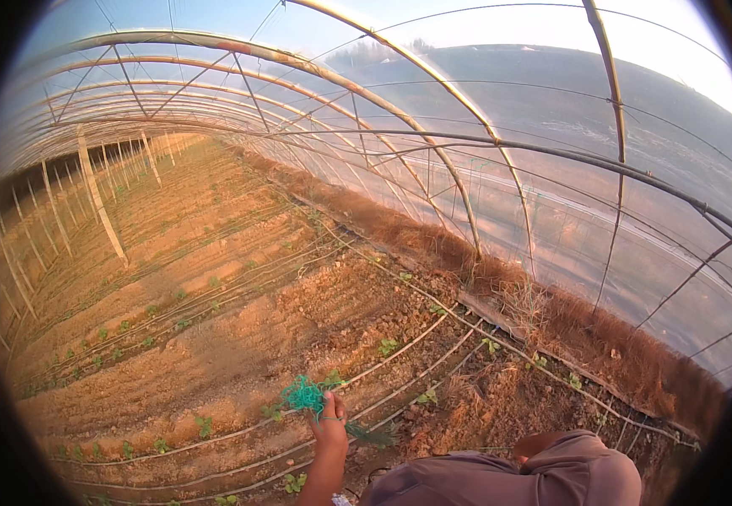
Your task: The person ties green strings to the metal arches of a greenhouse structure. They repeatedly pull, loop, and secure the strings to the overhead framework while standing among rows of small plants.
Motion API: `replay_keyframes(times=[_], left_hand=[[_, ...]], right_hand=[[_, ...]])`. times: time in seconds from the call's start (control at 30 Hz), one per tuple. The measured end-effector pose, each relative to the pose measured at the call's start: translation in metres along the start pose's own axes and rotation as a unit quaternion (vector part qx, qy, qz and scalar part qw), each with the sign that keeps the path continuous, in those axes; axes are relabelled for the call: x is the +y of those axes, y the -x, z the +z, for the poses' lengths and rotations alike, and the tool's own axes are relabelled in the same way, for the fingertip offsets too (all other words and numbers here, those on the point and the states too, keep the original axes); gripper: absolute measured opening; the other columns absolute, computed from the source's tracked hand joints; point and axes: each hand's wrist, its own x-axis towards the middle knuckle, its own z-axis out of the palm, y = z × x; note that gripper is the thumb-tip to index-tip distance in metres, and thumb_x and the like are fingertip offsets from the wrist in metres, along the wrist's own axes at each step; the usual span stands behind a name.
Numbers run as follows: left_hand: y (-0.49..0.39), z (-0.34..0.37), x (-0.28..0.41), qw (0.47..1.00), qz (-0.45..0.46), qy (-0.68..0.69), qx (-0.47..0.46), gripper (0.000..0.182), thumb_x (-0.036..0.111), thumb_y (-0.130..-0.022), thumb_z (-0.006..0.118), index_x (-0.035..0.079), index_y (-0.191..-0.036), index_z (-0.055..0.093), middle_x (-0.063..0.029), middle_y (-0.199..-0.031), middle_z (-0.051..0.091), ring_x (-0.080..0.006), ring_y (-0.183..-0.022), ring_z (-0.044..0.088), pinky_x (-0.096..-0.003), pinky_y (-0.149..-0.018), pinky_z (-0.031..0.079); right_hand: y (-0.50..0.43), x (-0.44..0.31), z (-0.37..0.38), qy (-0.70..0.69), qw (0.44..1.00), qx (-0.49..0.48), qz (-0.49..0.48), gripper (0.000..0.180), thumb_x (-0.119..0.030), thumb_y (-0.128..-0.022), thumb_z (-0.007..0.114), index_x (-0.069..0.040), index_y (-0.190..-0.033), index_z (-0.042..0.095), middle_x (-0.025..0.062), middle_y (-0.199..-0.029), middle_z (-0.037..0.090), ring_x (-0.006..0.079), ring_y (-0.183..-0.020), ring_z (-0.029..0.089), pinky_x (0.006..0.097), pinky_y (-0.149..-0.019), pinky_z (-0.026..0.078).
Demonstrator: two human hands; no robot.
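My left hand [331, 420] is closed around a tangled bundle of green twine [304, 394], with the thumb uppermost. Loose green strands [369, 436] trail from the hand toward the right. Beneath it are drip irrigation hoses [397, 354] and small green seedlings [388, 346] in bare soil. Part of my right forearm [533, 444] shows at the bottom, beside my sleeve [584, 465]. My right hand itself is out of view, hidden by the clothing. A thin green strand appears near that forearm.
A curved greenhouse frame [448, 161] with clear plastic film [676, 209] rises on the right. A supply pipe [416, 290] runs along a low earth bank [644, 360]. Upright posts [100, 196] stand at left, among planted rows.
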Motion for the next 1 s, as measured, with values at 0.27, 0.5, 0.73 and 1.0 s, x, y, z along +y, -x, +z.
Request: replay_keyframes(times=[0.27,0.5,0.73,1.0], left_hand=[[0.002,0.083,0.0,0.985,0.001,-0.036,-0.169,0.027,0.028,-0.108,0.055,0.003,-0.095,0.056,-0.012,-0.083,0.069,-0.0274,-0.073,0.071,-0.0433,-0.069,0.06],[0.01,0.09,-0.017,0.986,-0.082,-0.025,-0.146,0.023,0.024,-0.107,0.057,0.002,-0.101,0.057,-0.0088,-0.082,0.065,-0.0212,-0.068,0.062,-0.0377,-0.061,0.052],[0.018,0.053,-0.031,0.977,-0.163,0.074,-0.119,0.02,0.024,-0.104,0.062,0.006,-0.098,0.056,0.0025,-0.065,0.041,-0.0108,-0.054,0.039,-0.0306,-0.05,0.031],[0.03,0.02,-0.027,0.971,-0.167,-0.023,-0.168,0.029,0.031,-0.102,0.063,0.003,-0.095,0.064,0.0066,-0.061,0.034,-0.0053,-0.047,0.03,-0.0254,-0.046,0.023]], right_hand=[[0.25,-0.092,-0.225,0.045,0.831,0.301,-0.466,0.035,-0.028,-0.091,0.055,0.002,-0.103,0.07,0.025,-0.094,0.071,0.0439,-0.093,0.068,0.0541,-0.084,0.052],[0.364,-0.123,-0.289,-0.095,0.681,0.502,-0.525,0.025,-0.027,-0.093,0.059,-0.004,-0.093,0.069,0.0215,-0.083,0.07,0.0425,-0.078,0.069,0.0521,-0.073,0.054],[0.32,-0.172,-0.274,-0.173,0.612,0.515,-0.575,0.023,-0.023,-0.09,0.065,-0.001,-0.084,0.062,0.0243,-0.074,0.065,0.0446,-0.074,0.066,0.0535,-0.068,0.051],[0.275,-0.185,-0.268,-0.396,0.561,0.444,-0.575,0.029,-0.022,-0.09,0.073,0.002,-0.078,0.063,0.019,-0.066,0.061,0.0323,-0.059,0.061,0.0439,-0.059,0.047]])
